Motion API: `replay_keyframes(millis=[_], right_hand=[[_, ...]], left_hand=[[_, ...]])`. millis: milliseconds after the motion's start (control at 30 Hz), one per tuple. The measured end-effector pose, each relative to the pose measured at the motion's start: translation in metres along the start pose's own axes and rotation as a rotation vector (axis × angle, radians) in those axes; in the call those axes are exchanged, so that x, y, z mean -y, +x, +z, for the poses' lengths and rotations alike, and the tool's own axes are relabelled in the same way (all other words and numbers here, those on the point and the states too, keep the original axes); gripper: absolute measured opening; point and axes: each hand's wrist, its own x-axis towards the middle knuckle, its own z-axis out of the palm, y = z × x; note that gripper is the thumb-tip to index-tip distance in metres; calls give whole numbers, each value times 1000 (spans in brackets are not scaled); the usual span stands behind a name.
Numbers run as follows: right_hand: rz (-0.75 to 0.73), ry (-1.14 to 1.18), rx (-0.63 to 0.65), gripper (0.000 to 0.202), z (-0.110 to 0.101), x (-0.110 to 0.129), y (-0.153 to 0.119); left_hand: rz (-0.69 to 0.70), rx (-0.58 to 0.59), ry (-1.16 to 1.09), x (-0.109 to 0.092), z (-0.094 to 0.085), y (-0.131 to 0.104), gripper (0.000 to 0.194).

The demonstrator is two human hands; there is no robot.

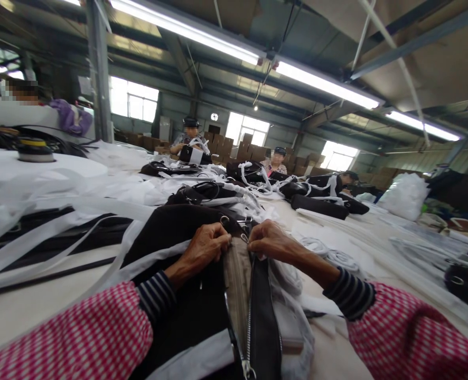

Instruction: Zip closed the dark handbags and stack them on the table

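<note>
Black smooth leather-like handbag lies on the pale tabletop right in front of the person, its top opened along a silver metal zipper with fine teeth; beige fabric lining shows inside the opening. White crinkly wrapping material is bunched just beside the bag on its right side, partly under it. Left hand is curled closed, fingers pinching the bag's top edge near a small metal ring. Right hand is also closed, fingertips pinched at the same far end of the zipper, probably on the slider, too small to tell. The two hands sit near each other, almost touching, wrists angled inward, both forearms in striped cuffs under red-white checked sleeves. Flat white ribbon-like straps spread over the left of the tabletop. More black bags with white wrapping pile farther along, where other people sit. A white stuffed plastic sack stands at far right.
</note>
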Motion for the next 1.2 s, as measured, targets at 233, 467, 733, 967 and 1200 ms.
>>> replay_keyframes(millis=[233,467,733,967,1200], right_hand=[[17,-52,-18,12,2,5,0],[-13,0,-28,12,4,2,-2],[-36,65,-57,9,12,0,-6],[18,-195,-111,10,11,22,-9],[11,-201,-115,11,10,21,-9]], left_hand=[[3,-6,3,1,1,-1,29],[10,-10,18,3,2,0,30],[18,4,34,1,2,-3,32],[18,14,29,0,0,-2,32],[27,31,55,3,0,-2,32]])
